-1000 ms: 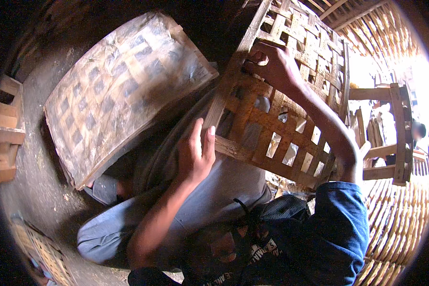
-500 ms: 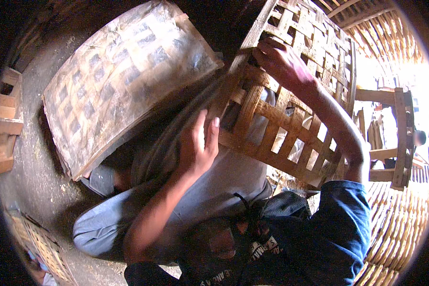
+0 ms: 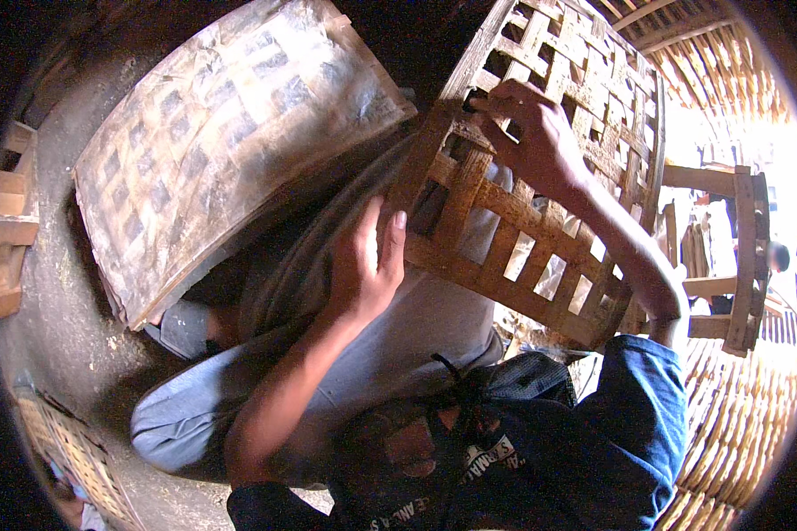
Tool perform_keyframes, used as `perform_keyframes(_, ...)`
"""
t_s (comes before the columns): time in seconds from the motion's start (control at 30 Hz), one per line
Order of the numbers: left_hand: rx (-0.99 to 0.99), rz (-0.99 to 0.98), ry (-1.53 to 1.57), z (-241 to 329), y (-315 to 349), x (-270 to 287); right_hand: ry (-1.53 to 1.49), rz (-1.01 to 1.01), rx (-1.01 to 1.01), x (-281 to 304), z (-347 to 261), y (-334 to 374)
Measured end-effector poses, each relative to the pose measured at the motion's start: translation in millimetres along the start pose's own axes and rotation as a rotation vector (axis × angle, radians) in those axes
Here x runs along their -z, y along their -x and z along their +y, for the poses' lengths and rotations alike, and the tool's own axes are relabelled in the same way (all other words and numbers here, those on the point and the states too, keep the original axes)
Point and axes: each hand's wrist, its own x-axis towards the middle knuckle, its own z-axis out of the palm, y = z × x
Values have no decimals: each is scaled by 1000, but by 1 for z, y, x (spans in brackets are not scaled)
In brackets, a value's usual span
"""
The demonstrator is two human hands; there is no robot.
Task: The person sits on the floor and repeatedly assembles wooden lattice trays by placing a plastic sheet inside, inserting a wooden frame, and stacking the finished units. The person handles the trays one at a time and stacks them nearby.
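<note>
Lettering white on dark shirt; hands at woven crate.

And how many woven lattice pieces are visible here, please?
3: an open piece at the right hand, a pale piece at upper left, a small-looking piece at lower left; others may be hidden.

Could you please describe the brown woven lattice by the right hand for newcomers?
From the blue-grey trousers, look up and right to the right hand. There, find a brown lattice of flat woven strips. Its open square gaps distinguish it from the pale, film-covered woven panel leftward.
</note>
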Motion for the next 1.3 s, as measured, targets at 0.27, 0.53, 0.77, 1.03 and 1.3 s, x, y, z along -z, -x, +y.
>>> perform_keyframes(0.27,-138,152,-98,-18,12,-4,-74,-3,56,-29,-37,12)
perform_keyframes(0.53,-198,198,-72,-22,8,-8,-258,70,11,-38,-30,5)
perform_keyframes(0.77,-59,66,-42,-15,4,-2,-172,-31,-106,-28,-36,3)
perform_keyframes(1.03,38,8,-19,-5,0,2,-136,34,-35,-30,-32,7)
perform_keyframes(1.3,31,14,-4,-8,-1,8,-196,8,40,-28,-40,-13)
